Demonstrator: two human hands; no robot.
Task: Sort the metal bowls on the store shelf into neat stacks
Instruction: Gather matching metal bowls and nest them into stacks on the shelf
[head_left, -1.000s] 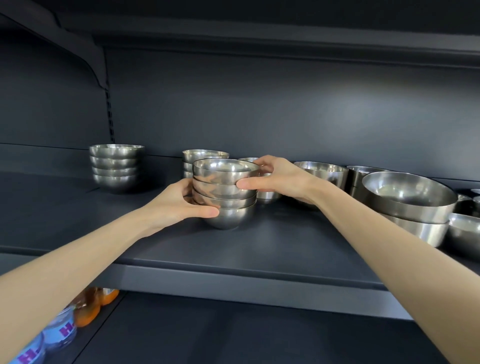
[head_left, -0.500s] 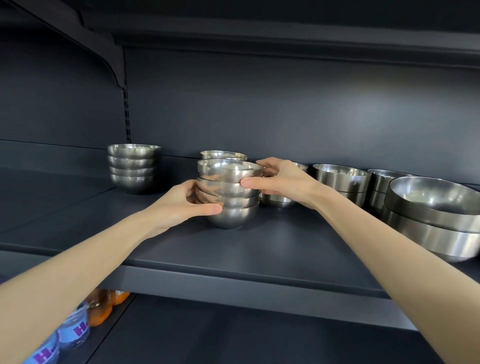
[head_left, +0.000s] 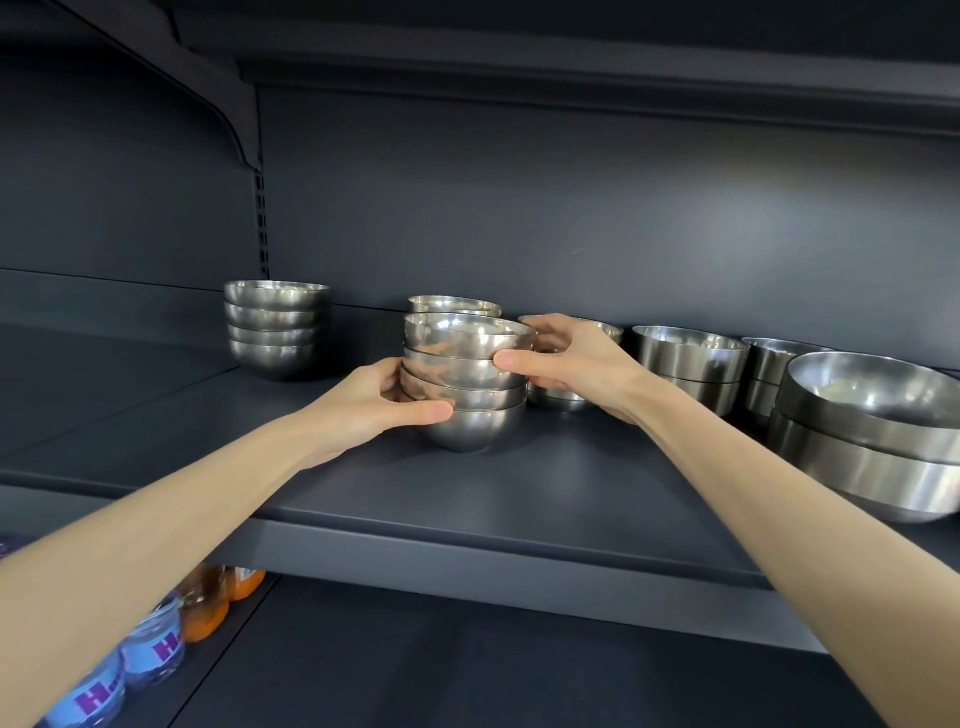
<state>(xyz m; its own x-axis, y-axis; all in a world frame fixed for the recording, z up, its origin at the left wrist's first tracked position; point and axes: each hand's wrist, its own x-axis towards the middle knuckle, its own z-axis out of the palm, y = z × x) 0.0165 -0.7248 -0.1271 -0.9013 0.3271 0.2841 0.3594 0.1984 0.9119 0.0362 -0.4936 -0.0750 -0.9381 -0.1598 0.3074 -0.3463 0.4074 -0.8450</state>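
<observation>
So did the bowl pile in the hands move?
Yes. The held stack shifted slightly left, closer to the four-bowl stack standing at the back left.

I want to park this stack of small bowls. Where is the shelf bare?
Bare: the shelf left of the held stack, in front of the far-left stack, and the front strip between the arms. Crowded: the right, from the medium bowls to the big bowls, and behind the right hand.
</observation>
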